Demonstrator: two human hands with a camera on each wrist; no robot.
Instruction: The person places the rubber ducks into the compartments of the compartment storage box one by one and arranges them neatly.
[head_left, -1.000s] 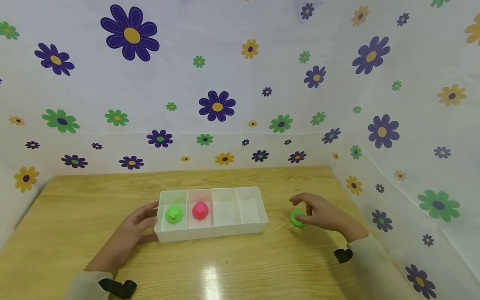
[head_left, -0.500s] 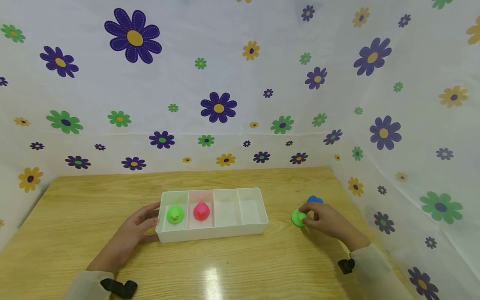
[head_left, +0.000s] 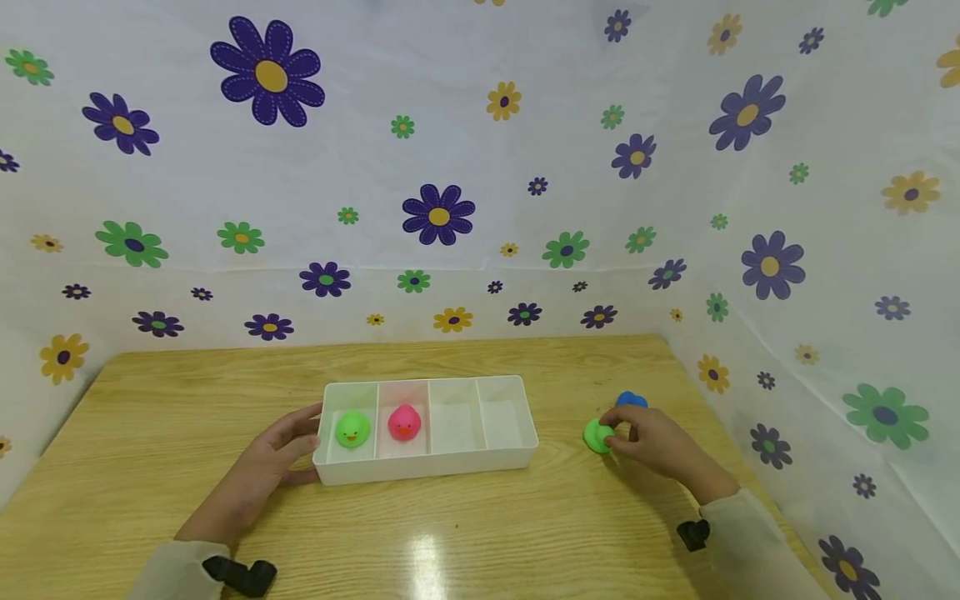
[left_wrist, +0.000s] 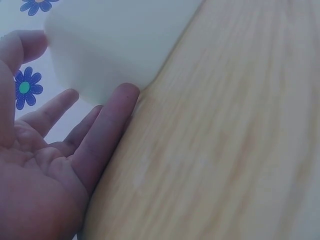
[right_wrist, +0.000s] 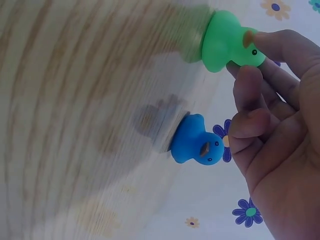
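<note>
Right hand, right of centre in the head view: a second ago it hovered over the green toy duck with fingers apart, hiding whatever lay behind. Now thumb and fingers pinch that duck's head. The right wrist view (duck at upper right) shows one digit at the orange beak, others behind and below the head. Little change over the last half second.

Blue toy duck has come into sight just beyond the knuckles. In the right wrist view it stands near the centre, apart from the pinching fingertips.

What it means: grasp looks made, lift not. The held duck's base appears to rest on the wooden table, outside the tray, well to the right of it.

Left hand, lower left: unchanged. Digits spread at the near-left end of the white four-compartment tray; in the left wrist view two tips meet the wall. My reading: steadying. How hard they press, cannot tell.

Tray contents, unchanged: a second green duck in the leftmost compartment, a pink duck in the next one along, both facing the viewer.

Markings: no brand, label or writing legible anywhere. The floral backdrop carries printed daisies only; the black wrist mounts show no lettering I can make out.
</note>
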